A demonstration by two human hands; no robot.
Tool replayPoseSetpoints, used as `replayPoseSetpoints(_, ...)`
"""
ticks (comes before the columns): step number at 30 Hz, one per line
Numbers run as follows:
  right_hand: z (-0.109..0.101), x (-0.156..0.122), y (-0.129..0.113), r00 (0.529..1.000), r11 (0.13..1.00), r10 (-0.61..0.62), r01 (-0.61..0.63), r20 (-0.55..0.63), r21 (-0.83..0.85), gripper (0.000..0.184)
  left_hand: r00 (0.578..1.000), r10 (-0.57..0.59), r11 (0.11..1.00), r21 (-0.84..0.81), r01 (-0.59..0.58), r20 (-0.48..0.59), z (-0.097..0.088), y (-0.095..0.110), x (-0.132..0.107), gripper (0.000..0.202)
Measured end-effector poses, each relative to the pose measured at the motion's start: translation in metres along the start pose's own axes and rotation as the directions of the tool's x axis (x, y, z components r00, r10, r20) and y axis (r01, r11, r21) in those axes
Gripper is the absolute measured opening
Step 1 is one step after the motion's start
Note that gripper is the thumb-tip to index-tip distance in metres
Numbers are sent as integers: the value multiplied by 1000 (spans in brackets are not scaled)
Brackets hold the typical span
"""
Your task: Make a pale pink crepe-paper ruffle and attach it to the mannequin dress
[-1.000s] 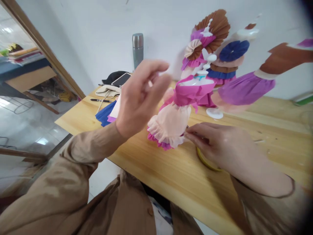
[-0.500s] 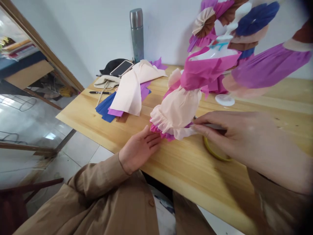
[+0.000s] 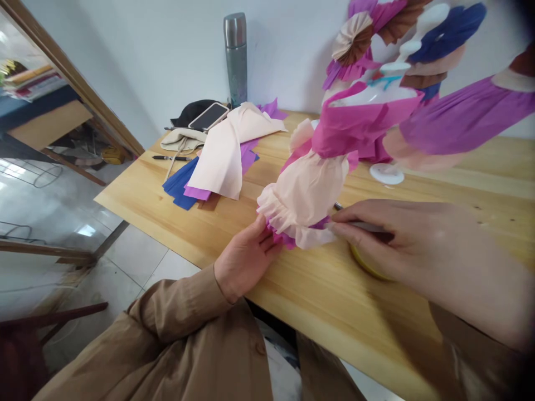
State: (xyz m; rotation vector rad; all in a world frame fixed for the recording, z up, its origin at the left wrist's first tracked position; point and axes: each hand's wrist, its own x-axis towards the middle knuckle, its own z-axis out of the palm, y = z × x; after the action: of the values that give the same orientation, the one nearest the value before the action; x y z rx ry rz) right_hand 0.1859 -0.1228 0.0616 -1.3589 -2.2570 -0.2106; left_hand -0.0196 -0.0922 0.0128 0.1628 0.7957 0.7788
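Observation:
A white mannequin form (image 3: pixel 426 25) wears crepe-paper clothing with a magenta bodice (image 3: pixel 368 125). From it a puffed cream crepe-paper sleeve (image 3: pixel 315 184) slants down toward me, ending in a ruffled cream cuff (image 3: pixel 288 220) over magenta and purple frills (image 3: pixel 286 239). At the cuff's left side is my left hand (image 3: pixel 246 256), thumb on the ruffle and fingers curled beneath it. My right hand (image 3: pixel 380 239) pinches the loose cream edge of the cuff between thumb and forefinger. A small dark-tipped object (image 3: pixel 337 206) shows by the right fingertips; its kind is unclear.
Crepe-paper sheets (image 3: pixel 219 161) lie on the wooden table (image 3: pixel 137 189), near a pen (image 3: pixel 171 158), a phone (image 3: pixel 208 117) and a grey flask (image 3: pixel 236 61). A yellow ring-shaped object (image 3: pixel 368 267) is partly under my right hand. Another purple sleeve (image 3: pixel 463 120) hangs at right.
My left hand has moved slightly right and up, its thumb now over the ruffle. My right hand keeps its pinch and sits slightly lower. The view has shifted a little.

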Motion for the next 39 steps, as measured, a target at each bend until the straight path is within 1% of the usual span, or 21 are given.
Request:
replayPoseSetpoints(5,-4,0,-4,1000,998,15,-16,14,56,32,1000,-22,998,-59,22,-6,3,-6,3,28)
replayPoseSetpoints(10,-3,-1,0,999,995,34,-33,-12,93,26,999,-40,995,-89,43,34,0,-11,4,25)
replayPoseSetpoints(13,-2,1,0,999,992,38,-38,3,119,26,995,-68,992,-99,75,72,-4,-14,6,25)
replayPoseSetpoints(16,-3,2,-2,998,990,41,-46,39,133,25,989,-73,993,-85,85,127,-7,-17,9,29)
replayPoseSetpoints(21,-1,0,0,997,996,57,-60,44,72,27,987,-62,993,-90,76,150,-7,-19,10,29)
replayPoseSetpoints(23,1,-2,2,997,998,65,-65,36,18,27,988,-53,994,-91,67,143,-7,-19,11,30)
replayPoseSetpoints(28,7,-6,4,989,987,141,-138,33,-86,23,995,-28,993,-111,39,95,-6,-19,11,31)
replayPoseSetpoints(32,9,-5,2,985,985,164,-161,45,-69,16,996,-37,991,-128,47,85,-6,-20,11,27)
replayPoseSetpoints(34,9,-4,1,984,984,172,-170,40,-47,18,994,-41,990,-130,53,97,-6,-19,12,25)
replayPoseSetpoints(37,9,-2,0,984,983,178,-176,27,-59,25,992,-39,992,-112,53,120,-6,-19,13,28)
replayPoseSetpoints(39,9,-1,0,980,978,198,-195,36,-73,24,991,-34,994,-102,48,133,-6,-18,13,31)
